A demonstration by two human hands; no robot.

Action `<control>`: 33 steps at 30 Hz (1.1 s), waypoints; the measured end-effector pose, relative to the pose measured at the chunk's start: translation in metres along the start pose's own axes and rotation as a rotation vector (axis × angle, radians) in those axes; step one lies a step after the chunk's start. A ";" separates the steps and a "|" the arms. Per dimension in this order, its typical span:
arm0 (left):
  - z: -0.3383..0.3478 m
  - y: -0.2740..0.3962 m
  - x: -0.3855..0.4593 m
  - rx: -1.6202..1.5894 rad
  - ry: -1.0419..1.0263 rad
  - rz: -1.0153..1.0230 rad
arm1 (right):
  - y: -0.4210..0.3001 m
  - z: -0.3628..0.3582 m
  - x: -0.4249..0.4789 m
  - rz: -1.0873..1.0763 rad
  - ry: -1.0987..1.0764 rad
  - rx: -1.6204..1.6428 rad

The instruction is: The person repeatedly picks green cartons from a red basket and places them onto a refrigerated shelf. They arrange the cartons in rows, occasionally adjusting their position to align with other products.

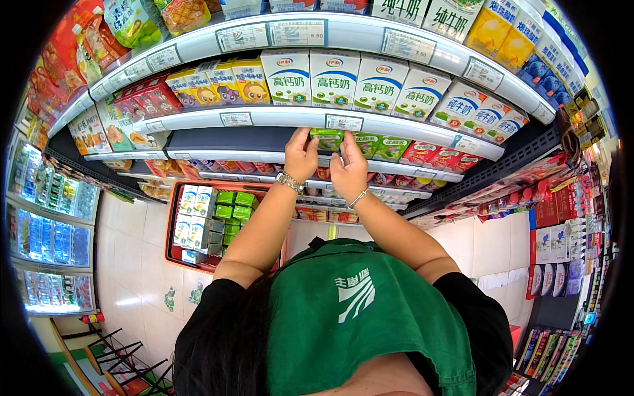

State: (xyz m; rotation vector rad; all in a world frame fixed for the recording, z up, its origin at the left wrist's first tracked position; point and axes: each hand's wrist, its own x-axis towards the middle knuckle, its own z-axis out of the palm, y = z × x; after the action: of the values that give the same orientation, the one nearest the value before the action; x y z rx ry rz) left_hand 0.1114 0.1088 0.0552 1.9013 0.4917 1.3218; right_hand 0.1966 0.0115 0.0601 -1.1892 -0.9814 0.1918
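Observation:
A green drink carton (327,139) stands at the front of a shelf, between my two hands. My left hand (301,154) touches its left side, and my right hand (350,157) is at its right side. The shelf above hides the carton's top. To the right of it are more green cartons (391,147) in a row, then red cartons (430,154). Left of my left hand a stretch of dark shelf board (223,140) shows. White Yili milk cartons (333,79) line the shelf directly above.
An orange-red basket (171,222) at lower left holds white cartons (197,210) and green cartons (233,210). Shelf lips with price tags (343,122) project over my hands. Lit drink coolers (52,237) stand at far left. Black-legged stools (119,361) are at bottom left.

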 end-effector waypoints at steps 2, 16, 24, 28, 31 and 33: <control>0.002 -0.005 -0.007 -0.045 0.006 -0.080 | 0.002 -0.003 -0.001 -0.031 -0.059 -0.118; 0.018 0.000 -0.022 0.125 0.051 -0.174 | 0.002 -0.008 -0.033 0.103 -0.214 -0.301; 0.009 0.039 0.003 0.238 -0.138 -0.270 | 0.006 -0.012 -0.045 0.082 -0.271 -0.352; 0.015 0.033 -0.001 0.320 -0.072 -0.192 | 0.004 -0.015 -0.049 0.082 -0.272 -0.347; 0.019 0.029 0.000 0.297 -0.129 -0.238 | 0.010 -0.014 -0.052 0.125 -0.247 -0.237; 0.021 0.028 0.000 0.293 -0.135 -0.249 | 0.009 -0.015 -0.053 0.147 -0.225 -0.226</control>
State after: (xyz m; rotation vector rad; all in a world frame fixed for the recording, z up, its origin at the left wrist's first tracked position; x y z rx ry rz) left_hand 0.1273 0.0831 0.0730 2.0691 0.8604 0.9944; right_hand 0.1790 -0.0270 0.0231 -1.4721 -1.1338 0.3444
